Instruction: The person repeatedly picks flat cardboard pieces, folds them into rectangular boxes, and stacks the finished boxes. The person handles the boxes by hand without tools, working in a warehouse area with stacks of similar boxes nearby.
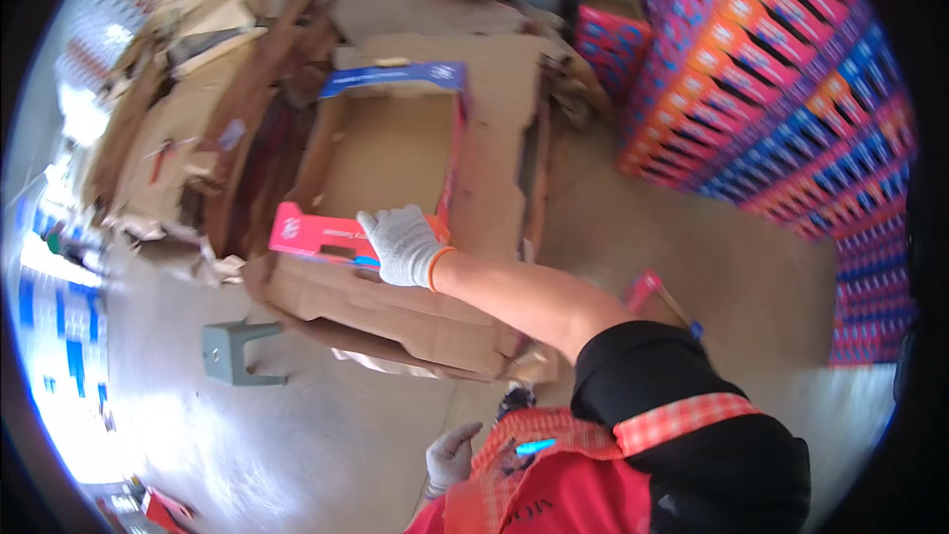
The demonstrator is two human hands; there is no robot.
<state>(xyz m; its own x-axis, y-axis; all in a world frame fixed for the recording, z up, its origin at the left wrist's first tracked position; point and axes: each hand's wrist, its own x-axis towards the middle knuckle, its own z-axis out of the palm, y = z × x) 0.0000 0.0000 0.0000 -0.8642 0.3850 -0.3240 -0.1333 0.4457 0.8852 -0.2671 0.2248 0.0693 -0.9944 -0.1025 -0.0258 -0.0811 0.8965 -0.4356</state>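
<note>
Nearest me, my left gloved hand point(452, 457) hangs loose by my red apron point(554, 494), fingers apart, holding nothing. Further out, my right gloved hand point(402, 244) is clamped over the near pink-printed wall of an open, shallow brown cardboard tray box point(381, 153); the box sits on a heap of flattened brown cardboard sheets point(395, 311) on the concrete floor point(297, 435). I judge the box light and empty but floppy, so the rim near a corner is the stiffest hold. A small grey stool point(234, 351) stands left of the heap. Beyond, at right, a wall of stacked pink, orange and blue cartons point(791, 89) rises.
</note>
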